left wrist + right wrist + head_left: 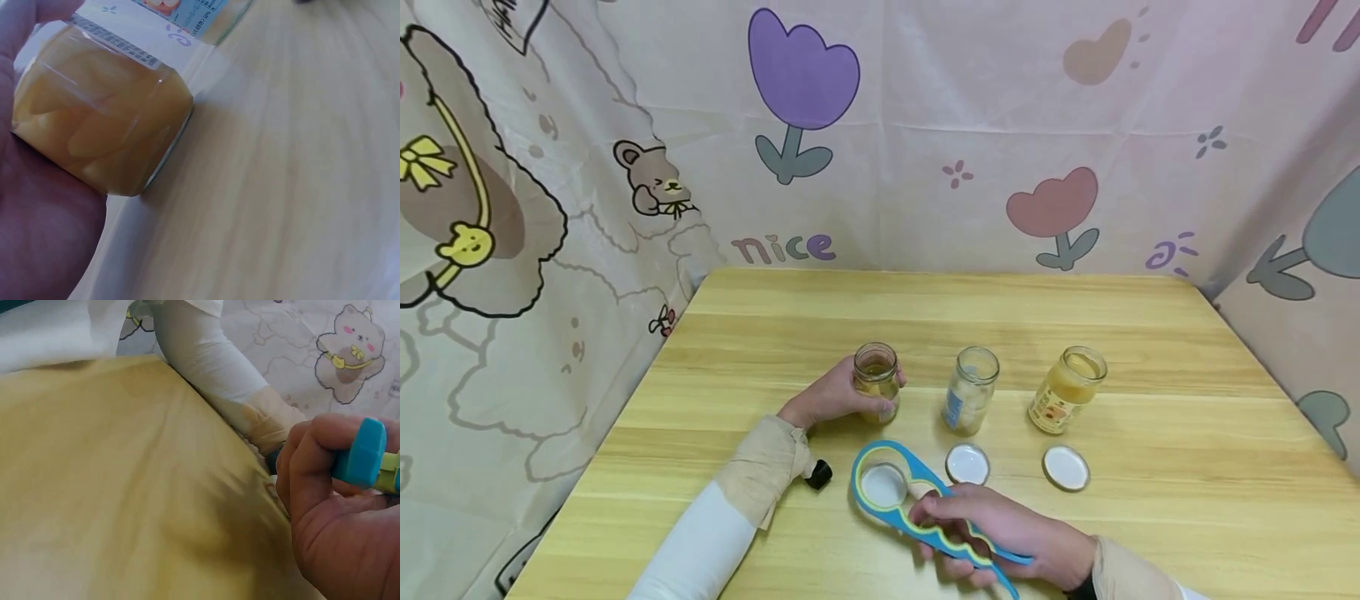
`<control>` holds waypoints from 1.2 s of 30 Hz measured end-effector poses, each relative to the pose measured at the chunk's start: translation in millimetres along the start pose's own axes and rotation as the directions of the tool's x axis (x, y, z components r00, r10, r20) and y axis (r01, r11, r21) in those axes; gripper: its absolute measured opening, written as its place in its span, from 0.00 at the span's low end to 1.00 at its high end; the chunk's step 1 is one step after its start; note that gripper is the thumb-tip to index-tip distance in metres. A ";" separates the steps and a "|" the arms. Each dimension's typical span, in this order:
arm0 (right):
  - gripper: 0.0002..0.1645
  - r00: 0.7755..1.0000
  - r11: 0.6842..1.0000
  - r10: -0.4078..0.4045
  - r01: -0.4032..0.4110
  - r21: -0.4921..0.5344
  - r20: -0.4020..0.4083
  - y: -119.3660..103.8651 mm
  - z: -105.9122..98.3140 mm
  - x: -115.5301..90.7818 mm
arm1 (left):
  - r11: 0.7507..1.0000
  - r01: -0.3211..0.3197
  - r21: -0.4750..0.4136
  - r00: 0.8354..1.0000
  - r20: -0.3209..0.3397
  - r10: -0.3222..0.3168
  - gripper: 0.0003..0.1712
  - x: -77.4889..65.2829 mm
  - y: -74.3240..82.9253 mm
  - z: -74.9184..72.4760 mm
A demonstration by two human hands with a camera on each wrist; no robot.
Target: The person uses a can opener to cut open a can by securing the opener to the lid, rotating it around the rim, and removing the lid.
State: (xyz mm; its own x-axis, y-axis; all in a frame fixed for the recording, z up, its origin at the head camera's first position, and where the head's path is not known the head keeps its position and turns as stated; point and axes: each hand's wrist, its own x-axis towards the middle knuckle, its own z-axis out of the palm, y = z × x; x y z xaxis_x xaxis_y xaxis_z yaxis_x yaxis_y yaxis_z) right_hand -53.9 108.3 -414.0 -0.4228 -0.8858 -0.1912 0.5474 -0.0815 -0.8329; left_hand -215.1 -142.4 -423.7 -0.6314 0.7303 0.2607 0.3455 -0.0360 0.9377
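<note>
My left hand (842, 392) grips an open glass jar (877, 385) around its side, on the table. In the left wrist view, pale yellow fruit pieces fill the lower part of this jar (106, 112), below a label. A blue and yellow jar opener (917, 454) is held in my right hand (992, 529), fingers curled round its handles. A white-lined lid (883, 485) shows through the opener's round end; whether it is gripped there or lies beneath, I cannot tell. In the right wrist view, curled fingers hold the blue handle end (369, 453).
Two more lidless glass jars stand to the right, one with a blue label (972, 392) and one with yellowish contents (1067, 390). In front of them lie two lids, a nearer-centre lid (967, 464) and a right-hand lid (1066, 468). A printed cloth (910, 208) hangs behind the wooden table (1187, 417).
</note>
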 end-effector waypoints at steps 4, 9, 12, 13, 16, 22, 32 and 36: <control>0.35 0.996 0.988 0.007 -0.020 -0.150 -0.086 -12.9 5.2 -14.3 | 1.000 0.009 0.005 1.000 -0.005 -0.009 0.25 -1.0 0.1 0.3; 0.40 0.969 0.974 0.016 -0.071 -0.216 -0.248 -29.2 11.0 -38.9 | 1.000 0.023 0.007 1.000 -0.008 -0.023 0.26 -3.1 10.9 1.7; 0.40 0.952 0.953 -0.057 -0.038 -0.302 -0.299 -37.8 11.2 -54.4 | 1.000 0.025 0.004 1.000 -0.002 -0.025 0.26 -4.2 20.1 2.9; 0.39 0.949 0.936 -0.097 -0.015 -0.352 -0.299 -40.5 10.7 -59.5 | 1.000 0.026 0.005 1.000 -0.001 -0.026 0.26 -4.5 22.2 3.2; 0.36 0.936 0.877 -0.220 0.067 -0.476 -0.273 -47.2 8.1 -75.5 | 1.000 0.030 0.008 1.000 0.002 -0.030 0.26 -5.7 23.7 3.4; 0.30 0.855 0.706 -0.452 0.169 -0.688 -0.253 -55.2 2.9 -110.8 | 0.998 0.052 0.027 0.999 -0.003 -0.052 0.27 -6.8 23.7 3.0; 0.30 0.669 0.562 -0.573 -0.099 -0.821 -0.473 -76.1 -4.7 -161.7 | 0.961 0.217 0.174 0.973 -0.115 -0.199 0.38 -8.7 14.5 2.9; 0.31 0.605 0.541 -0.601 -0.174 -0.823 -0.523 -80.4 -11.1 -178.4 | 0.930 0.290 0.225 0.948 -0.201 -0.247 0.45 -13.6 17.9 3.6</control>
State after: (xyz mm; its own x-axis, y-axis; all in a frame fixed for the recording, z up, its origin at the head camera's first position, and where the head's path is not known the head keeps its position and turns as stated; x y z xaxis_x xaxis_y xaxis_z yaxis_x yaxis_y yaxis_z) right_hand -30.5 277.9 -318.7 -0.9622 -0.2476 0.1133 -0.2245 0.4862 -0.8445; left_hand -197.8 -150.5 -411.3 -0.8237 0.5637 0.0614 0.2939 0.3319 0.8963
